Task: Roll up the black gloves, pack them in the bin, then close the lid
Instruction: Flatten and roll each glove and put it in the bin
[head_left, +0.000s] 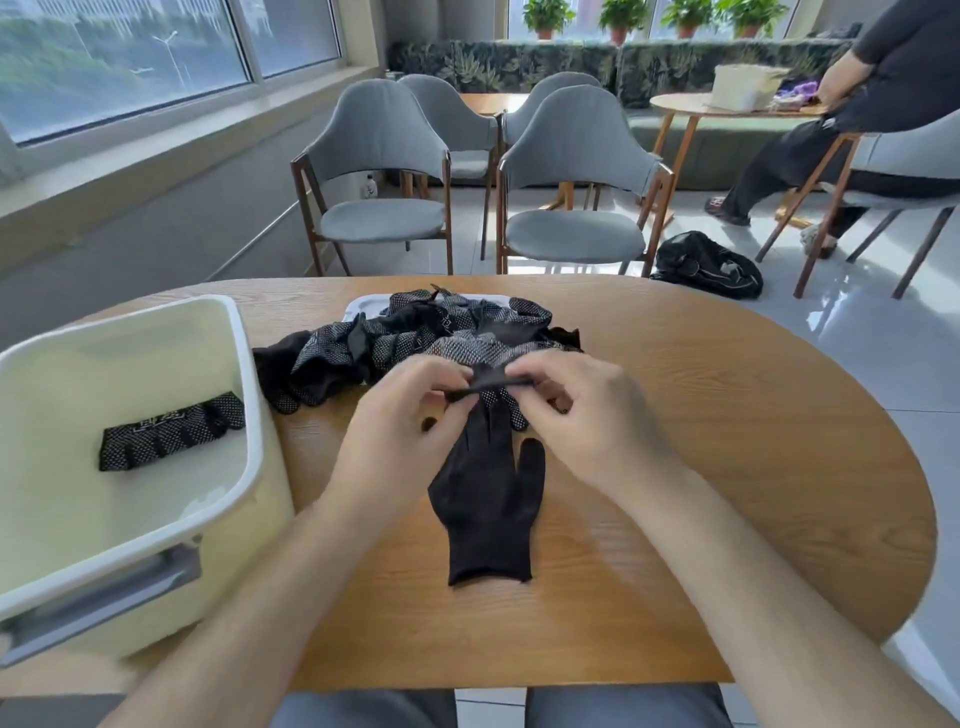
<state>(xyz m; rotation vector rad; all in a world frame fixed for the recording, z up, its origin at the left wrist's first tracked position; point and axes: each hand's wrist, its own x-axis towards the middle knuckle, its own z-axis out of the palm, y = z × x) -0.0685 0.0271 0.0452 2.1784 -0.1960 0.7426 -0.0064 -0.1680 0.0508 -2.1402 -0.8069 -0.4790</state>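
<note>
Nearby, grey chairs (576, 156); gloves (488, 499) on table (727, 467).

1. Left hand (400, 421): forearm in from 7 o'clock, fingers curled, pinching far end of black glove (488, 499).
2. Right hand (587, 415): forearm from 5 o'clock, fingers pinching same end.

black glove (488, 499), cream bin (130, 530), white-dotted pile (415, 332)

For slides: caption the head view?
Left hand and right hand pinch a black glove by its far end on the table; one rolled glove lies in the bin.
</note>
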